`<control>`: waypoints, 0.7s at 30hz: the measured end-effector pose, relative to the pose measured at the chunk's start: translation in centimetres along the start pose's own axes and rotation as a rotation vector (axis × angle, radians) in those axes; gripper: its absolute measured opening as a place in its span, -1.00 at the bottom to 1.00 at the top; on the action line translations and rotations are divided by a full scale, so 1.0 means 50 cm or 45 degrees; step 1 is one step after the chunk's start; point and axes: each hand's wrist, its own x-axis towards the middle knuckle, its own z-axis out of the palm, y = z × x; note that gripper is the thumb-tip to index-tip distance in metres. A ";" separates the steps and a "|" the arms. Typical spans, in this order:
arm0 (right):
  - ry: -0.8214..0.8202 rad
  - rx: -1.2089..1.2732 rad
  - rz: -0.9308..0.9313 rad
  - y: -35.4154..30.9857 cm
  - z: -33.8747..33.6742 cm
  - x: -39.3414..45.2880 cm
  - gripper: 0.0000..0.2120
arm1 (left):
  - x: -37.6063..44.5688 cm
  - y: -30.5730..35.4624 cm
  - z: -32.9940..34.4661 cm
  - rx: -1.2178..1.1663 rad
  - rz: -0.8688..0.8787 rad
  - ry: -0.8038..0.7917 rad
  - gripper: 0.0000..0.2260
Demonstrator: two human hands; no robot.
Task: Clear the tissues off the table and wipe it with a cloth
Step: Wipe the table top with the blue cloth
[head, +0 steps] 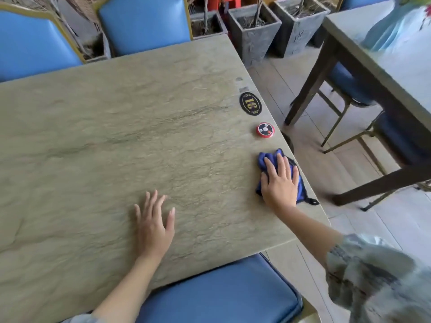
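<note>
A stone-patterned table (pixel 116 136) fills most of the view. My right hand (pixel 279 183) presses flat on a blue cloth (pixel 268 157) near the table's right edge, fingers spread over it. My left hand (pixel 154 222) lies flat and open on the bare tabletop near the front edge, holding nothing. No tissues show on the table.
A black oval number plaque (pixel 250 103) and a red round call button (pixel 265 129) sit by the right edge beyond the cloth. Blue chairs stand at the far side (pixel 144 24) and near side (pixel 221 292). Grey planters (pixel 254 31) and another table (pixel 384 66) stand to the right.
</note>
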 end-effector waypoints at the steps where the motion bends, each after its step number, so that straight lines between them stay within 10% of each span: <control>1: 0.005 0.003 0.042 -0.006 0.003 -0.022 -0.57 | 0.002 0.000 -0.001 -0.009 -0.006 0.004 -0.58; 14: -0.311 -0.038 -0.770 -0.272 0.053 -0.138 -0.42 | 0.001 0.002 0.001 -0.184 -0.003 0.184 -0.70; 21: -0.302 -0.043 -1.338 -0.142 0.030 -0.127 -0.52 | -0.003 -0.005 0.006 -0.325 0.016 0.216 -0.71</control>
